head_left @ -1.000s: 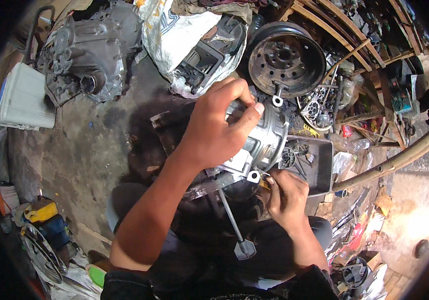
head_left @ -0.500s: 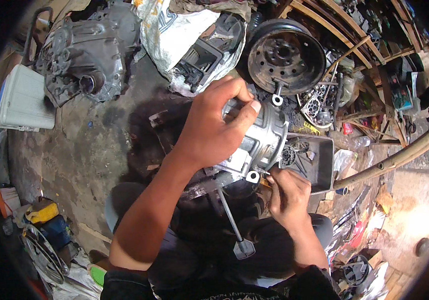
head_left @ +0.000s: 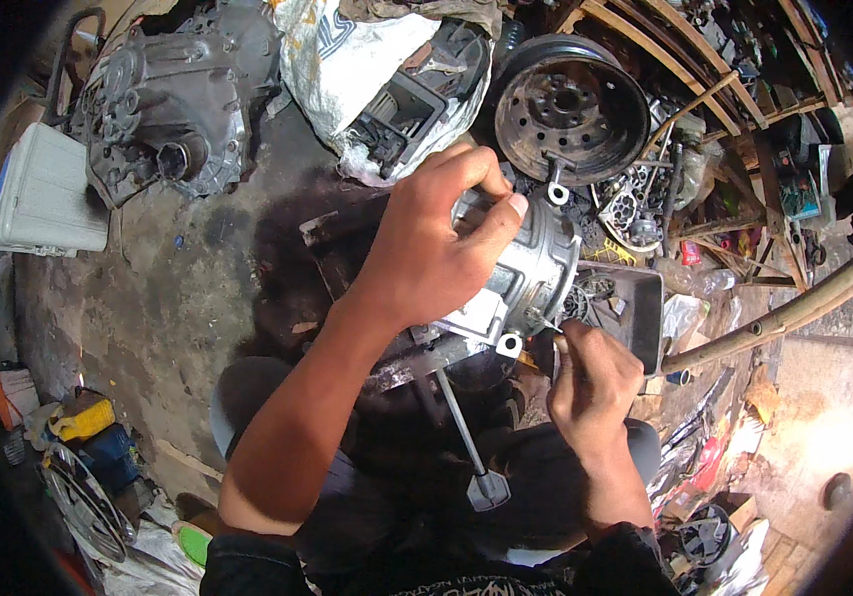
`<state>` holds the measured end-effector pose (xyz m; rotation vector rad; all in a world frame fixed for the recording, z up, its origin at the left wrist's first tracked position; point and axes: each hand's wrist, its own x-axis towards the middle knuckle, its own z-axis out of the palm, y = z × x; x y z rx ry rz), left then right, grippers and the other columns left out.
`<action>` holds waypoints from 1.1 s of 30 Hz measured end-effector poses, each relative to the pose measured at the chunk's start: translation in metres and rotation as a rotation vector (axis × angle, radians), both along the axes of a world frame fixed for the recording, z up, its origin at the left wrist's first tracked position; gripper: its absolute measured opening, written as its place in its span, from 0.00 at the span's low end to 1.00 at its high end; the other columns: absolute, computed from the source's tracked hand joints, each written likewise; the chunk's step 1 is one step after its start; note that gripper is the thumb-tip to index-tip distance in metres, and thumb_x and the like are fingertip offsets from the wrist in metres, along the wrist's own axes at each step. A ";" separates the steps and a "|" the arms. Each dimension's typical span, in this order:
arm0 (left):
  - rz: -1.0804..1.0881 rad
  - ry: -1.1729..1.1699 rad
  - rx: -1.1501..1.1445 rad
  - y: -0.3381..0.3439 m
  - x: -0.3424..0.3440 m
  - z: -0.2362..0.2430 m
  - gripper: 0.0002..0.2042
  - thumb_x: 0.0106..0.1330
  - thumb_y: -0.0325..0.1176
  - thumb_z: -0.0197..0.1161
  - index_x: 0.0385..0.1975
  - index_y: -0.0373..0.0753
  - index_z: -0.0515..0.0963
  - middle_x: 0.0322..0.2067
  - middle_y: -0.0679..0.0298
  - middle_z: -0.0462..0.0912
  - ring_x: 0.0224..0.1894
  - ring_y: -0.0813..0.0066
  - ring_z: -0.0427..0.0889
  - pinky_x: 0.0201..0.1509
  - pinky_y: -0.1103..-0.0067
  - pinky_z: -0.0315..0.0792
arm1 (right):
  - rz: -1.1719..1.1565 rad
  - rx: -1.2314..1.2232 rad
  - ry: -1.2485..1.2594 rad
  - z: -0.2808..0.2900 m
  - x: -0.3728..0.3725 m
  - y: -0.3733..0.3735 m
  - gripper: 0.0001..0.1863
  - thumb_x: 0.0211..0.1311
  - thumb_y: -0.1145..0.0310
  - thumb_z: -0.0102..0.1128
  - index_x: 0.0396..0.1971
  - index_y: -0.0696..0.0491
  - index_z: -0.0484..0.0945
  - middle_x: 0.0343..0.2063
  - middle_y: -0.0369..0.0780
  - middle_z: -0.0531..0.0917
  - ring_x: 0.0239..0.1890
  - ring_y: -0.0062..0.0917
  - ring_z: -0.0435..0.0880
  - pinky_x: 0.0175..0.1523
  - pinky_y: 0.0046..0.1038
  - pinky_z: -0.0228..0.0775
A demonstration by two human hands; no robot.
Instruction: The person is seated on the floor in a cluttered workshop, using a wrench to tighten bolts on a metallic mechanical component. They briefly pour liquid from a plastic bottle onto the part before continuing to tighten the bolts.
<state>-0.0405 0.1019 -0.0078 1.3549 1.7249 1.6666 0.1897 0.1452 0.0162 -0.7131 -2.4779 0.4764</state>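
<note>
A silver cast-metal housing (head_left: 531, 258) with mounting ears sits on a dark, grimy support (head_left: 401, 373) between my legs. My left hand (head_left: 441, 233) is closed over its upper left, fingers and thumb on the casting. My right hand (head_left: 593, 382) pinches a thin, light-coloured piece (head_left: 550, 324) at the housing's lower right rim, beside a mounting ear; I cannot make out what it is. A long steel bar (head_left: 456, 417) with a flat paddle end runs down from under the housing.
A large gearbox casing (head_left: 178, 99), grey lidded bin (head_left: 49, 194) and white sack (head_left: 332, 70) of parts lie ahead. A steel wheel rim (head_left: 570, 114), tray of small parts (head_left: 625, 308), wooden frames (head_left: 675, 50) and curved pole (head_left: 764, 328) are at right; yellow jug (head_left: 83, 422) lower left.
My right hand has shifted right and up along the rim, with the thin piece's tip now against the housing's face. My left hand and the housing have moved slightly.
</note>
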 end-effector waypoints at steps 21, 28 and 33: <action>0.007 0.088 0.054 0.001 0.000 -0.004 0.05 0.70 0.24 0.67 0.38 0.32 0.77 0.41 0.53 0.86 0.49 0.60 0.85 0.60 0.69 0.74 | 0.130 -0.082 -0.189 -0.006 0.013 0.016 0.14 0.46 0.81 0.68 0.36 0.53 0.82 0.23 0.43 0.80 0.25 0.42 0.82 0.32 0.41 0.74; 0.011 0.047 0.026 -0.001 0.001 -0.005 0.05 0.70 0.24 0.67 0.39 0.32 0.77 0.42 0.53 0.87 0.50 0.61 0.86 0.60 0.69 0.74 | 0.110 -0.099 -0.199 -0.005 0.012 0.012 0.10 0.52 0.79 0.70 0.35 0.53 0.82 0.22 0.43 0.80 0.24 0.43 0.82 0.31 0.42 0.72; 0.004 0.068 0.046 0.003 0.001 -0.006 0.05 0.70 0.25 0.67 0.39 0.32 0.77 0.42 0.53 0.87 0.50 0.61 0.87 0.60 0.70 0.75 | 0.080 -0.100 -0.194 -0.001 0.006 0.009 0.09 0.56 0.77 0.72 0.36 0.52 0.83 0.20 0.43 0.80 0.23 0.43 0.81 0.30 0.42 0.72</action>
